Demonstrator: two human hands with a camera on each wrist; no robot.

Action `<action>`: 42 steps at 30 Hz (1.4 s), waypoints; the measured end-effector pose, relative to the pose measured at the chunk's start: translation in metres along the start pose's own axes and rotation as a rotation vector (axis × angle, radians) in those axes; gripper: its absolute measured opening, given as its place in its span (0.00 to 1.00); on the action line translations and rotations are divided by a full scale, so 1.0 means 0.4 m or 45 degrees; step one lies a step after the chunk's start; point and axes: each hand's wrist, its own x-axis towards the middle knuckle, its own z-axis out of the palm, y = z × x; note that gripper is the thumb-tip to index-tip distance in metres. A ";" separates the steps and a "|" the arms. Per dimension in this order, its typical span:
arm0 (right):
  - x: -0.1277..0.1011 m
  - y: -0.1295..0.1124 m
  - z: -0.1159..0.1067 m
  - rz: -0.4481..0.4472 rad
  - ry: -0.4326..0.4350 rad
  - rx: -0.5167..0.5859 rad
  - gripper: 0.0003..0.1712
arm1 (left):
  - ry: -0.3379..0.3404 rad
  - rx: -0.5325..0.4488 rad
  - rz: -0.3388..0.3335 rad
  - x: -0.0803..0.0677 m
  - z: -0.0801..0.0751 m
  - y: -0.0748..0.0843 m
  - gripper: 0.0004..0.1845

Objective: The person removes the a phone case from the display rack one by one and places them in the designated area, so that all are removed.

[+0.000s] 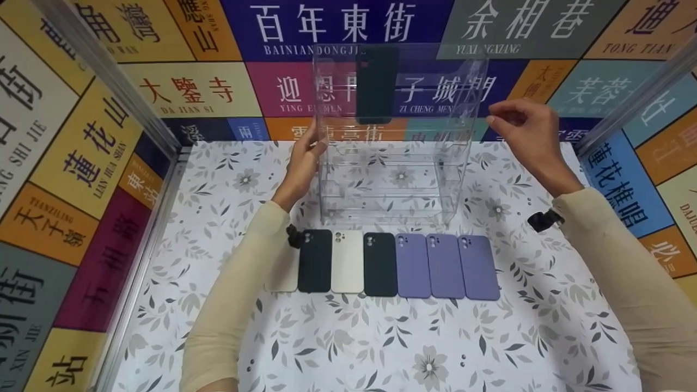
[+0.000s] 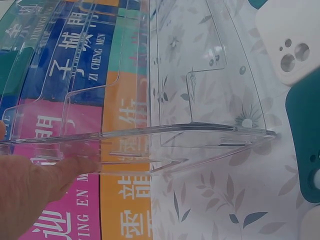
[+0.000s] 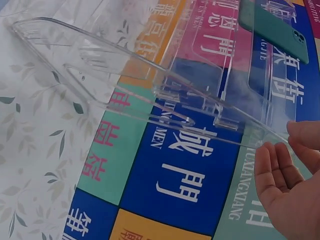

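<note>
Seven phone cases (image 1: 381, 264) are laid in a row on the floral table (image 1: 381, 337), nearest the camera, just in front of a clear acrylic display rack (image 1: 395, 163). One dark case (image 1: 375, 84) is already seated in the rack's top tier, upright against its back. The rack is steadied at its left edge by the left hand (image 1: 305, 163), whose straight fingers are pressed flat against the side wall. The right hand (image 1: 523, 130) is held just beside the upper right corner; its fingers are loosely bent, and whether the wall is actually touched cannot be told from these views. The rack is judged to be stiff, light and slippery, with thin edges that could crack if knocked, so it is best taken by both side walls. The cases appear soft and matte, easily gripped by their long edges.
</note>
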 end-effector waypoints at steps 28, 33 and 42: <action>0.114 -0.127 0.108 -0.156 -0.007 -0.017 0.13 | 0.001 -0.004 0.066 0.005 0.001 -0.002 0.36; 0.128 -0.158 0.141 -0.197 -0.061 -0.007 0.13 | 0.003 -0.006 0.054 0.005 0.002 -0.001 0.37; 0.146 -0.197 0.203 -0.246 -0.136 0.057 0.15 | 0.005 0.016 0.035 -0.003 0.002 -0.004 0.37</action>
